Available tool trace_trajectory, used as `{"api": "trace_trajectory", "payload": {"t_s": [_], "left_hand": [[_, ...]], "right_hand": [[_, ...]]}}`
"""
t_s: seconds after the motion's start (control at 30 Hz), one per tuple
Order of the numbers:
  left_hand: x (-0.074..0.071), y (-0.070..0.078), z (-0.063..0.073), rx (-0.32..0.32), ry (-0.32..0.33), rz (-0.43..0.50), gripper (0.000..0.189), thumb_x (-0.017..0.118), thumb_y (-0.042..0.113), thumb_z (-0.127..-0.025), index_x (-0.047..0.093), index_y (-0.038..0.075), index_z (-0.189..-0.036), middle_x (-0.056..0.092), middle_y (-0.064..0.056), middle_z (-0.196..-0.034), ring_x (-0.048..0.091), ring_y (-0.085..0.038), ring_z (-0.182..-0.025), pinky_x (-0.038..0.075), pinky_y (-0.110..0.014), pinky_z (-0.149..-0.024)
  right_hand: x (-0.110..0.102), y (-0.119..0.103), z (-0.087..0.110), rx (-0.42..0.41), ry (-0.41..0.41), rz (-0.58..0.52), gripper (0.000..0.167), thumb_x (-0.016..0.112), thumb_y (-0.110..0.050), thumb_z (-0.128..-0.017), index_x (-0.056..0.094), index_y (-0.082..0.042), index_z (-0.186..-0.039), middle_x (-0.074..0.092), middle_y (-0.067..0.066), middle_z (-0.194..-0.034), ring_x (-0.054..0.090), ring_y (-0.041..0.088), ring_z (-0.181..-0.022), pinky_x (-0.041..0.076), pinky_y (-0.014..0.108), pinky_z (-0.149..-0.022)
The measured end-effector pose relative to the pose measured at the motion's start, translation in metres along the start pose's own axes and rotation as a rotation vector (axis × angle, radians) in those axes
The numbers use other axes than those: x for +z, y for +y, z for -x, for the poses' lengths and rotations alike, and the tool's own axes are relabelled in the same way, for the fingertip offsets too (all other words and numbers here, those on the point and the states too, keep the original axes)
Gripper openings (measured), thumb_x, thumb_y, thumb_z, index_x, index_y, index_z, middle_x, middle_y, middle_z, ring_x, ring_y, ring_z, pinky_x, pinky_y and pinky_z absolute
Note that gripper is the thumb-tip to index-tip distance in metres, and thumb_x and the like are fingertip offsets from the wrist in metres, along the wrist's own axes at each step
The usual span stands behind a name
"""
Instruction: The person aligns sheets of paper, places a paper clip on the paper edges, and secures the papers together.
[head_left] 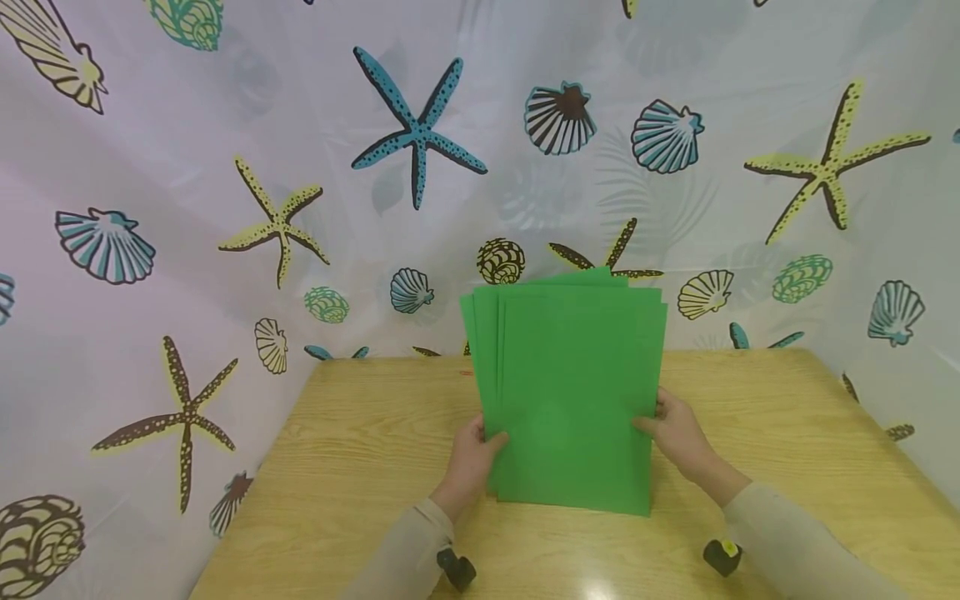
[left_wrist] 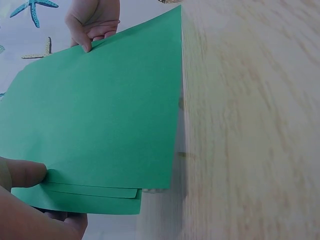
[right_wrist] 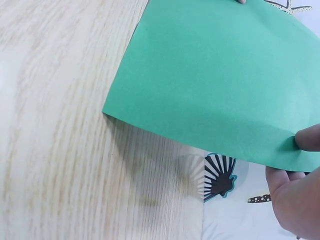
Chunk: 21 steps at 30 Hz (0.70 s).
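Observation:
Several sheets of green paper [head_left: 573, 400] stand nearly upright over the table, fanned unevenly at the top and left edges. My left hand [head_left: 471, 458] grips their left edge, thumb in front and fingers behind. On the opposite edge my right hand [head_left: 681, 437] pinches the sheets the same way. The left wrist view shows the stepped edges of the green sheets [left_wrist: 100, 120] beside the left thumb [left_wrist: 25, 172]. In the right wrist view, a lower corner of the paper [right_wrist: 200, 85] meets or hovers just over the wood; I cannot tell which.
A light wooden table [head_left: 375, 425] lies beneath the paper. Behind and at both sides hangs a white curtain [head_left: 480, 192] printed with starfish and shells. Small dark objects, one at each wrist, show near the sleeves: a left one [head_left: 456, 569] and a right one [head_left: 722, 556].

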<state>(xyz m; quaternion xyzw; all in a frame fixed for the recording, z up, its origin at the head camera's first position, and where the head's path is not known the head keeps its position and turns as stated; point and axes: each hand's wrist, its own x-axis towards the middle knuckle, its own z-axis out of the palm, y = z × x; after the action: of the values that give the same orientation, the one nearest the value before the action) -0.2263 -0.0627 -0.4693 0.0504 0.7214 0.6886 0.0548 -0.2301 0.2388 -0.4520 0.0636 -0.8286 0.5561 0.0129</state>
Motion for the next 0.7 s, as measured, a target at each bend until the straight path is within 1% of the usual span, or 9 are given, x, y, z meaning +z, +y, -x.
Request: {"api": "trace_trajectory", "payload": {"t_s": [0.1,0.17,0.27,0.43,0.67,0.7], "left_hand": [[-0.001,-0.011,-0.006,0.002,0.006,-0.006,0.034,0.054,0.002,-0.094,0.052,-0.003,-0.128,0.057,-0.018,-0.124,0.056,-0.032,-0.112,0.048,-0.046,-0.092],[0.0,-0.014,-0.008,0.0,0.009,-0.016,0.034,0.054,0.003,-0.094,0.052,-0.001,-0.129,0.058,-0.017,-0.125,0.056,-0.031,-0.112,0.049,-0.045,-0.092],[0.0,-0.015,-0.01,0.004,0.011,-0.022,0.034,0.054,0.004,-0.094,0.053,-0.001,-0.128,0.058,-0.016,-0.125,0.056,-0.031,-0.113,0.049,-0.045,-0.092],[0.001,-0.011,-0.009,0.006,0.018,-0.012,0.033,0.055,0.003,-0.093,0.054,-0.002,-0.126,0.059,-0.017,-0.122,0.057,-0.031,-0.111,0.049,-0.044,-0.092],[0.003,0.023,0.009,0.004,0.014,-0.018,0.031,0.053,-0.002,-0.093,0.054,-0.007,-0.123,0.06,-0.021,-0.118,0.059,-0.034,-0.108,0.05,-0.046,-0.09],[0.003,0.025,0.01,0.003,0.014,-0.014,0.031,0.053,-0.002,-0.093,0.054,-0.007,-0.123,0.06,-0.021,-0.119,0.058,-0.034,-0.108,0.05,-0.046,-0.091]], "right_hand": [[0.0,0.0,-0.001,-0.005,0.009,0.007,0.052,0.051,0.003,-0.091,0.03,0.016,-0.137,0.047,0.037,-0.125,0.048,0.048,-0.115,0.043,0.055,-0.096],[0.0,0.0,-0.001,-0.009,0.015,0.014,0.051,0.051,0.003,-0.091,0.031,0.016,-0.136,0.047,0.037,-0.125,0.049,0.048,-0.115,0.043,0.054,-0.096],[-0.001,0.001,-0.002,-0.016,0.03,0.029,0.05,0.052,0.004,-0.09,0.033,0.016,-0.135,0.049,0.037,-0.123,0.05,0.047,-0.113,0.044,0.053,-0.095],[-0.001,0.0,-0.004,-0.028,0.046,0.043,0.049,0.052,0.004,-0.09,0.034,0.016,-0.134,0.052,0.036,-0.119,0.052,0.046,-0.111,0.046,0.052,-0.094],[-0.002,-0.002,-0.004,-0.046,0.057,0.035,0.047,0.052,0.005,-0.091,0.036,0.015,-0.134,0.053,0.034,-0.118,0.055,0.044,-0.108,0.048,0.048,-0.091],[-0.002,-0.002,-0.004,-0.049,0.06,0.037,0.047,0.053,0.005,-0.09,0.036,0.014,-0.134,0.053,0.034,-0.118,0.056,0.043,-0.108,0.049,0.048,-0.091]]}}
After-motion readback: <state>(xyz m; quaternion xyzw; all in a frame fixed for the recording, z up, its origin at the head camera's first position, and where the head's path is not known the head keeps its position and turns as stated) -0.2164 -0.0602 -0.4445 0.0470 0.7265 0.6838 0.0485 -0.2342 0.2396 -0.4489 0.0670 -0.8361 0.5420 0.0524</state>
